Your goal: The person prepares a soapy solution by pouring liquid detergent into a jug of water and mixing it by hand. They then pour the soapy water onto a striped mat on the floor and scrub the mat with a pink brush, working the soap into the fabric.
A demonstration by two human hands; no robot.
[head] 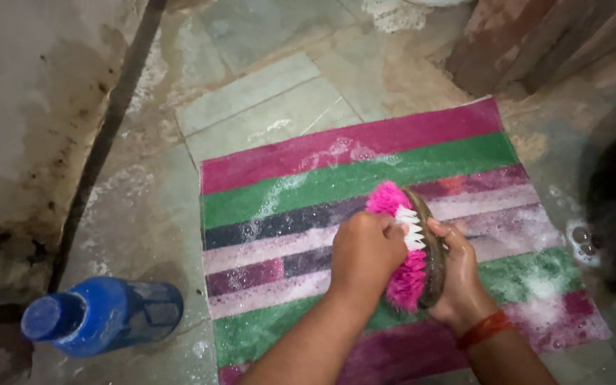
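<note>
Both hands on scrub brush (413, 249), held tilted up on edge over striped mat (322, 207). Left hand (365, 249) clenched, fingers at pink and white bristles (393, 199). Right hand (458, 274) wrapped around brown wooden back of brush, grasping it; red band (486, 329) on that wrist. Brush bristles facing left, toward left hand, just above mat middle. Mat flat on wet stone floor (251, 93), stripes pink, green, dark and pale, soapy foam (279, 192) streaked across upper left and lower right parts. Blue plastic bottle (101, 314) lying on its side on floor, left of mat, well apart from hands, cap end toward camera. Stained grey wall (23, 107) at far left with dark pipe (105, 135) running along its base. Bubbles (582, 239) on floor just beside mat's right edge. Dark round shape at far right, too dim to tell.
</note>
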